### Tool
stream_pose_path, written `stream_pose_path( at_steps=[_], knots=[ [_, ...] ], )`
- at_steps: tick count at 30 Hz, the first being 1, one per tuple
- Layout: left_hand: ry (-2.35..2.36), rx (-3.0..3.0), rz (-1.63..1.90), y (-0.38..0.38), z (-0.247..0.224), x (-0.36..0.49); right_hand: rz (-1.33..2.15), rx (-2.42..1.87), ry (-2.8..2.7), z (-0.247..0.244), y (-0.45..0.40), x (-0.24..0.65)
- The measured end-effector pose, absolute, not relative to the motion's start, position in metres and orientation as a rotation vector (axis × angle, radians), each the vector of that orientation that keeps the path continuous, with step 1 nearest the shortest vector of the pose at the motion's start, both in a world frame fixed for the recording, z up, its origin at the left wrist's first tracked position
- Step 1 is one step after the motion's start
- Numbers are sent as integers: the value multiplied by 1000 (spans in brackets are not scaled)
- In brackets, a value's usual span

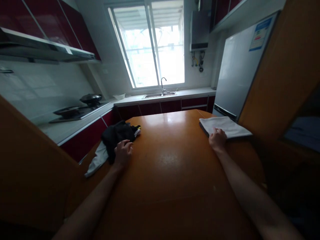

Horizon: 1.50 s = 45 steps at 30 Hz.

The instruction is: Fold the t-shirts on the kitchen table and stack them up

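Note:
On the left of the wooden table (170,160) lies a rumpled pile of dark clothes (117,133), with a light grey piece (98,160) hanging out toward the front and small yellow and white bits at its right. My left hand (123,151) rests at the pile's front right edge, fingers loosely bent and apart, holding nothing visible. At the right, a flat folded stack with white cloth on top (227,126) and dark cloth beneath lies on the table. My right hand (218,138) touches its near left edge, fingers slightly curled, nothing gripped.
Beyond the table runs a counter (195,92) with a sink (160,95) under the window. A stove (87,110) with a pan (67,111) and a lidded wok (90,98) stands left. The fridge (240,66) is at the right.

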<state>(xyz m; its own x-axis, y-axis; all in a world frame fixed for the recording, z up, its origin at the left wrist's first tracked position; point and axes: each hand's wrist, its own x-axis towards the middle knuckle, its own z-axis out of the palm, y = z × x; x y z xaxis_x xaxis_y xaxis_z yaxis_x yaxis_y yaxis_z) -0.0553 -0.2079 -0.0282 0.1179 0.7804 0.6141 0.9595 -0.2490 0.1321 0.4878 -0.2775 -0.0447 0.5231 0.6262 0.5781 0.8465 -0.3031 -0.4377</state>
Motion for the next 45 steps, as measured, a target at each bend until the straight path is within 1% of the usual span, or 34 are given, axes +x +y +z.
stream_pose_path(
  at_steps=[2,4,7,10,14,16,18,21,24,28,30,31,33,34,35,37,39,41,43,45],
  knots=[
    [-1587,-2236,-857,-211,-30,-43,-350,-2177,-1117,-48,-281,505],
    [-1505,-2329,-889,-213,-32,-32,-287,-2187,-1160,-48,-281,504],
    [-1412,-2476,-920,-214,-33,-23,-241,-2002,-1381,-40,-274,473],
    [-1346,-2659,-915,-215,-34,-20,-289,-1857,-1531,-31,-268,439],
    [-1367,-2850,-885,-221,-35,-18,-458,-1981,-1345,-36,-274,450],
    [-1414,-2885,-833,-223,-35,-18,-437,-2140,-1140,-47,-278,474],
    [-1480,-2849,-752,-221,-34,-20,-327,-2247,-1061,-56,-281,496],
    [-1754,-2528,-642,-211,-31,-36,-307,-2213,-1088,-58,-281,512],
    [-2053,-2163,-583,-200,-29,-63,-415,-2086,-1071,-44,-282,508],
    [-2130,-2095,-586,-192,-31,-87,-494,-1888,-1187,-16,-289,470],
    [-2076,-2087,-647,-191,-31,-85,-383,-1791,-1382,-11,-297,432],
    [-2027,-2090,-695,-192,-30,-81,-258,-1740,-1487,-11,-302,409],
    [-1903,-2140,-794,-198,-25,-66,170,-1583,-1719,-14,-315,362],
    [-1842,-2189,-835,-203,-22,-56,446,-1432,-1875,-15,-322,340],
    [-1785,-2249,-869,-209,-18,-44,646,-1278,-1988,-15,-329,322],
    [-1679,-2387,-923,-225,-11,-17,856,-1032,-2014,-10,-339,302],
    [-1519,-2556,-969,-242,-7,16,856,-970,-1846,1,-339,305],
    [-1361,-2728,-948,-258,-8,54,767,-1021,-1601,10,-329,326],
    [-1263,-2868,-828,-271,-14,92,671,-1096,-1368,11,-313,357],
    [-1195,-2985,-576,-276,-20,124,561,-1204,-1143,0,-297,390]
  ],
)
